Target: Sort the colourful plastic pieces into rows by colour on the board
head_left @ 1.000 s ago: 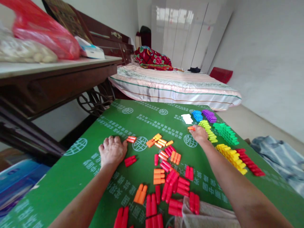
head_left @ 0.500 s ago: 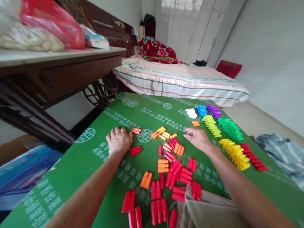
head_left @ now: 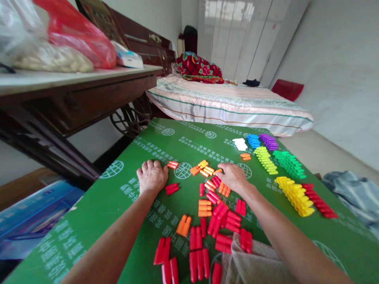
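My left hand (head_left: 151, 176) lies palm down on the green board (head_left: 142, 152), its fingers spread, beside a small orange-and-white plastic piece (head_left: 173, 165) and a red plastic block (head_left: 172, 189). My right hand (head_left: 233, 176) reaches over the middle of the board, thumb and fingertips closed around a small orange plastic block (head_left: 218, 171). Left of those fingertips lie more orange pieces (head_left: 203, 163). Orange and red blocks (head_left: 224, 189) sit partly under the right hand. Loose red blocks (head_left: 199, 263) are scattered towards me, near an orange block (head_left: 184, 225).
On the right stand sorted rows of yellow (head_left: 293, 196), red (head_left: 320, 201), green (head_left: 288, 163), lime (head_left: 265, 160), purple (head_left: 268, 141), blue (head_left: 253, 141) and white blocks (head_left: 239, 144). A brownish cloth (head_left: 254, 262) lies at the front edge. Left is a table (head_left: 89, 88) with bags; a bed (head_left: 231, 104) is behind.
My right hand has moved left and onto the small orange block among the loose pieces. My left hand stays resting on the board. The view has shifted slightly.
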